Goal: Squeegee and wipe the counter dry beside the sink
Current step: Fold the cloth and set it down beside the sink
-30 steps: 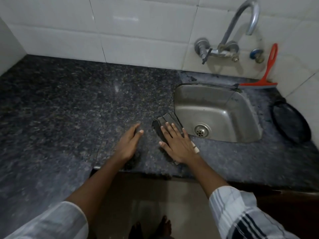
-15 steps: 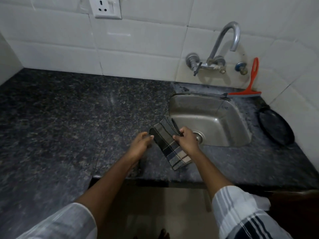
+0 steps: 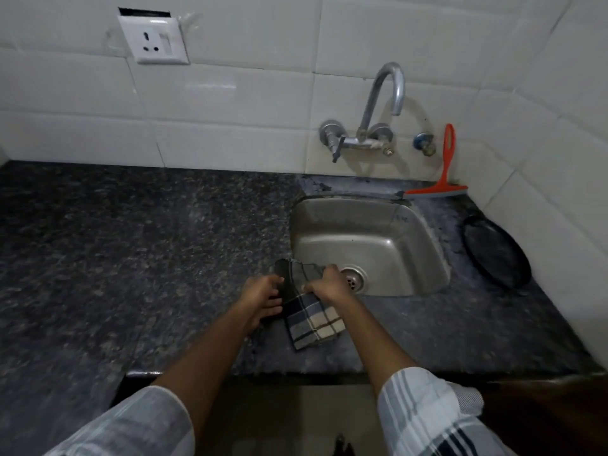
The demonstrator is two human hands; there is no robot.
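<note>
- The dark speckled counter (image 3: 138,245) spreads out to the left of the fingers; its near edge hides the floor below, and whether its surface is wet is hard to make out.
- The steel sink (image 3: 388,232) sits just beyond the right fingers, its near left corner covered by cloth and knuckles.
- A black round pan (image 3: 496,251) lies well to the right of the fingers, partly lost in shadow.
- The checked cloth (image 3: 312,319) hangs between both sets of fingers, at the sink's near left corner; its dark upper fold is hard to read.
- The red squeegee (image 3: 444,172) leans on the wall far beyond the fingers.
- The right hand (image 3: 329,286) has fingers curled tight on the cloth's top edge.
- The left hand (image 3: 261,296) pinches the cloth's left side; its fingertips are hidden.
</note>
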